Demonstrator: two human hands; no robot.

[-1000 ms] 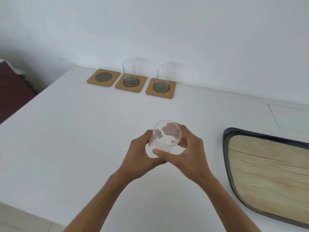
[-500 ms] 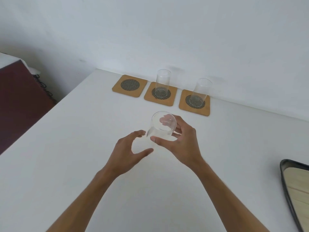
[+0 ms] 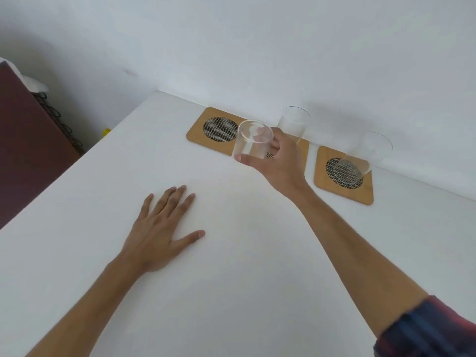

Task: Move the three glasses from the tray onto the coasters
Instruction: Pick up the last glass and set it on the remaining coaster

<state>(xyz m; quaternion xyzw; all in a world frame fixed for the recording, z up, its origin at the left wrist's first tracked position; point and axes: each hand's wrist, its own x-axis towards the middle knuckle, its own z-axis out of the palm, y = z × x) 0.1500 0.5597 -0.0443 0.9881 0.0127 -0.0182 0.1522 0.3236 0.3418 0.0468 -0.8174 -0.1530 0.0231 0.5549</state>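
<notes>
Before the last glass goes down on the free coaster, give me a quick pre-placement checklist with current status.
1. Grip: right hand wraps the held glass, thumb in front: ok.
2. Target: left coaster is bare: ok.
3. Alignment: held glass sits over the coaster's right edge, not centred: not ok.
4. Neighbour clearance: middle glass stands right behind the fingers; gap unclear: cannot tell.
5. Left hand lies flat on the table, out of the path: ok.
6. Right glass already on its coaster: ok.
</notes>
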